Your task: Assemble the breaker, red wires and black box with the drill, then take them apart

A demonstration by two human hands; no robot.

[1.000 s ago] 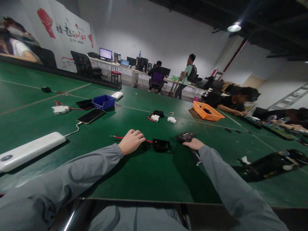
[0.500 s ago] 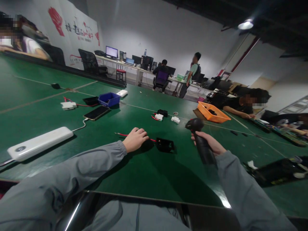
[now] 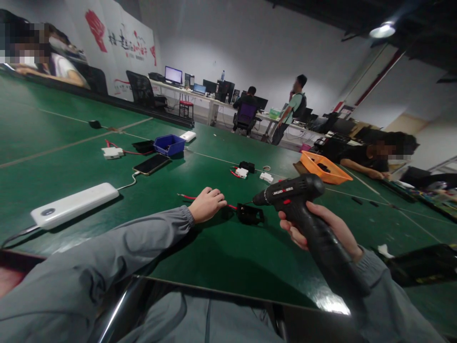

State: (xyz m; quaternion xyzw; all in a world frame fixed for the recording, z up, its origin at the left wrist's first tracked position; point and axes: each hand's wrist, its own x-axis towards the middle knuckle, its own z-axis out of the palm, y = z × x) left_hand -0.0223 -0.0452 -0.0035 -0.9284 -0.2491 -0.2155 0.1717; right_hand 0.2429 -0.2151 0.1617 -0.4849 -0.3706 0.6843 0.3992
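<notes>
My right hand [image 3: 330,226] is wrapped round the handle of a black cordless drill [image 3: 303,200]. The drill lies sideways, its thin bit pointing left above a small black plastic housing [image 3: 251,217] on the table; whether the bit touches it I cannot tell. A red wire [image 3: 188,196] runs from the housing's left side beneath my left hand [image 3: 208,205], and its bare end sticks out to the left. The fingers of my left hand are curled over that wire, with their tips partly hidden. Behind the housing lie white connector blocks [image 3: 242,173] and another black piece [image 3: 247,166].
On the green table [image 3: 200,257] a white power bank [image 3: 76,205] is cabled to a phone [image 3: 153,164]. A blue bin [image 3: 169,145] stands behind them. An orange bin [image 3: 326,167] holds black parts at the right. A co-worker [image 3: 371,159] sits beyond it.
The drill has swung from pointing away to pointing left, bringing its bit over the black housing. My left hand stays on the red wire. The whole view has shifted slightly.
</notes>
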